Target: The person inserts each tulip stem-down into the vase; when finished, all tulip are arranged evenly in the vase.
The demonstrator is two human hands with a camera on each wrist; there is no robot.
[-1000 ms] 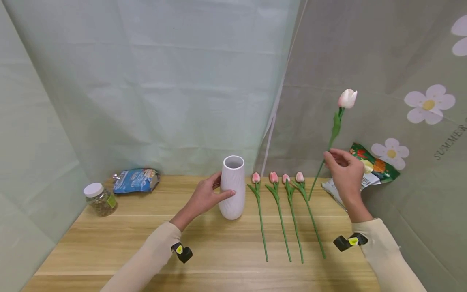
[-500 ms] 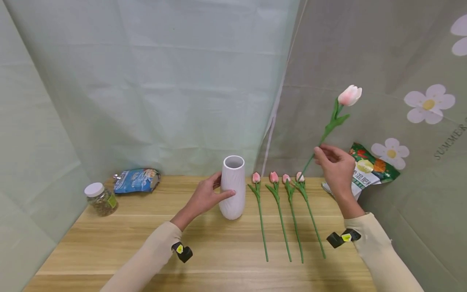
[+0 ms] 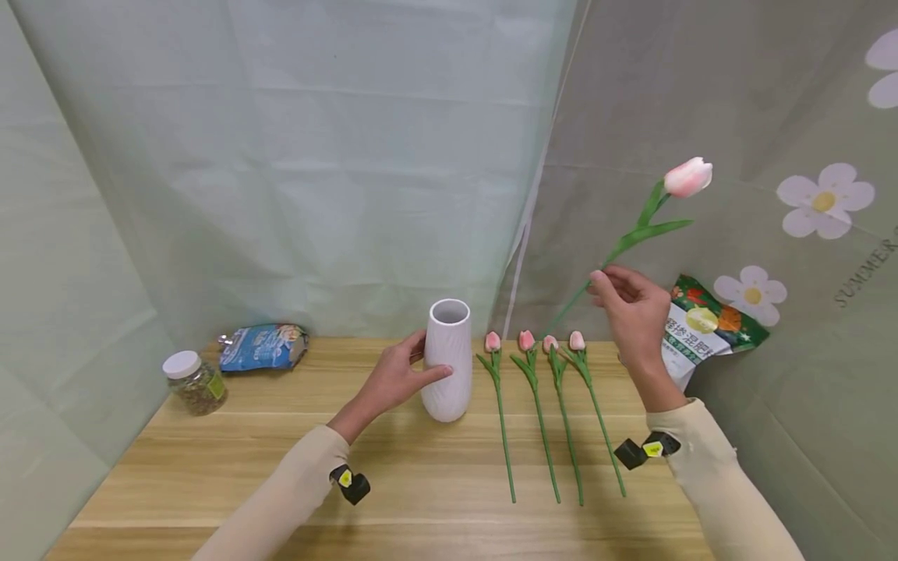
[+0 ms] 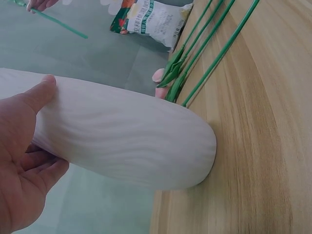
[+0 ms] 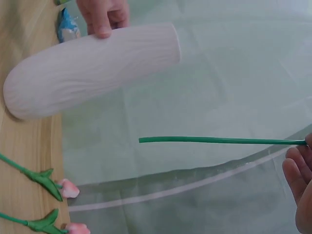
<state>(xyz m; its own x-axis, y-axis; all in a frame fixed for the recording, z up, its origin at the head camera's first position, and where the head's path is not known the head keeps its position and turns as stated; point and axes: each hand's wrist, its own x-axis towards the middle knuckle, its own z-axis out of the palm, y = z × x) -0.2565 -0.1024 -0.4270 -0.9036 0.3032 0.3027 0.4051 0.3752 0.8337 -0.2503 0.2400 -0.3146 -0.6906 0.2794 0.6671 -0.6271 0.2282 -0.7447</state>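
Observation:
A white, wavy-textured vase (image 3: 449, 351) stands upright on the wooden table. My left hand (image 3: 396, 378) grips it from the left, thumb across the front and fingers round the back. Up in the air at the right, my right hand (image 3: 634, 312) pinches a pink-and-white tulip (image 3: 687, 178) by its green stem, the bloom tilted to the upper right. In the right wrist view the stem's cut end (image 5: 146, 140) points toward the vase, apart from it. Several more tulips (image 3: 539, 421) lie side by side on the table, between the vase and my right hand.
A clear jar with a white lid (image 3: 195, 383) and a blue packet (image 3: 263, 347) are at the table's left. Behind my right hand leans a green-and-white bag (image 3: 708, 327) against the flower-printed curtain (image 3: 828, 280). Pale cloth (image 3: 316, 171) hangs along the table's back edge.
My right hand has moved left and slightly up with the tulip, whose stem has tilted so its lower end swings toward the vase. The left hand and vase have stayed put.

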